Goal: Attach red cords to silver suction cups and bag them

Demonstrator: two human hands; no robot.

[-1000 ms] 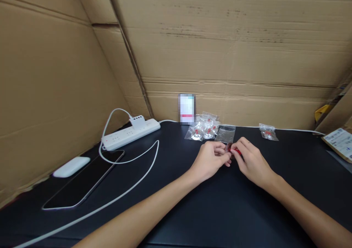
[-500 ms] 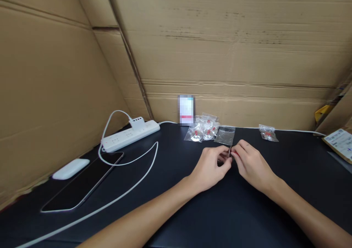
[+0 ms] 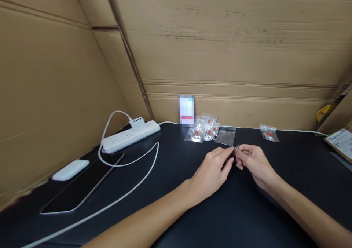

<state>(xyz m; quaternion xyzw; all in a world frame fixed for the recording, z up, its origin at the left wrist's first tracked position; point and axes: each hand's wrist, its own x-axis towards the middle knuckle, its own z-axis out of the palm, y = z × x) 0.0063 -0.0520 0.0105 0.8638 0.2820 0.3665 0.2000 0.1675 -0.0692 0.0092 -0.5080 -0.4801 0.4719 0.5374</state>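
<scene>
My left hand (image 3: pixel 214 171) is closed, pinching a thin metal disc (image 3: pixel 235 150) between thumb and fingertips. The disc is seen almost edge-on and is partly hidden by the fingers. At its right side, my right hand (image 3: pixel 255 163) has its fingertips pinched together, touching the disc's edge; whether a small part is between them I cannot tell. Just beyond the hands lies a flat clear plastic bag (image 3: pixel 225 135). Left of it are several clear bags with silvery discs and red bits (image 3: pixel 205 130). Another small bag with a red bit (image 3: pixel 269 133) lies farther right.
A phone-like screen (image 3: pixel 186 110) leans on the cardboard wall (image 3: pixel 220 57). On the left are a white power strip (image 3: pixel 132 134), a looping white cable (image 3: pixel 132 187), a dark tablet (image 3: pixel 82 185) and a white case (image 3: pixel 70 170). A labelled package (image 3: pixel 341 143) sits at the right edge.
The disc has tilted and shifted slightly right. My right hand has turned and moved a little right and down, its fingers curling more; the left fingers have straightened around the disc.
</scene>
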